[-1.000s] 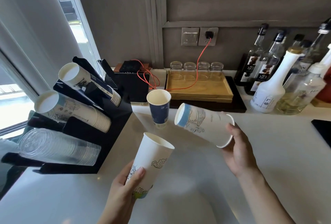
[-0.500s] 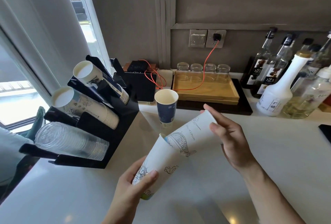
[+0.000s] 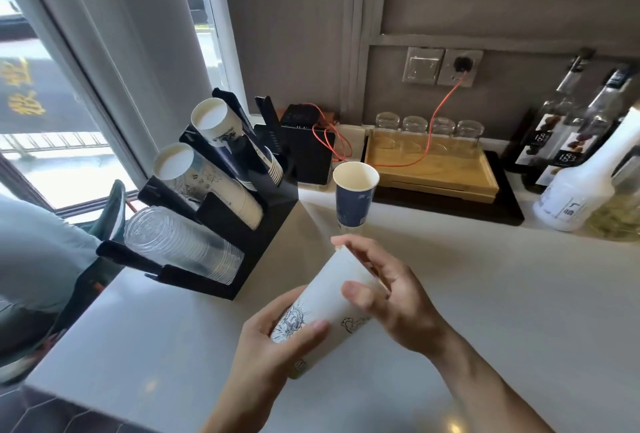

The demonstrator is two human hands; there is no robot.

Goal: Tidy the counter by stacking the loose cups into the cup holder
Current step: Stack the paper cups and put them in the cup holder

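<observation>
Two white printed paper cups [image 3: 325,304], nested one inside the other, are tilted over the white counter in front of me. My left hand [image 3: 273,342] grips their lower end. My right hand [image 3: 388,290] is wrapped around the upper part. A blue paper cup [image 3: 355,195] stands upright on the counter behind them. The black cup holder [image 3: 256,224] sits at the left, with a blue stack [image 3: 225,131] in its top slot, a white printed stack [image 3: 204,183] in the middle slot and clear plastic cups [image 3: 180,245] in the bottom slot.
A black box [image 3: 306,152] with a red cable stands behind the holder. A wooden tray [image 3: 429,162] with several upturned glasses lies at the back. Syrup bottles [image 3: 568,190] crowd the right rear. The counter's left edge [image 3: 69,339] drops off beside a person's pale sleeve.
My right hand has pushed its white cup fully into the cup held by my left hand; the two were apart a second ago. My view has shifted left and closer.
</observation>
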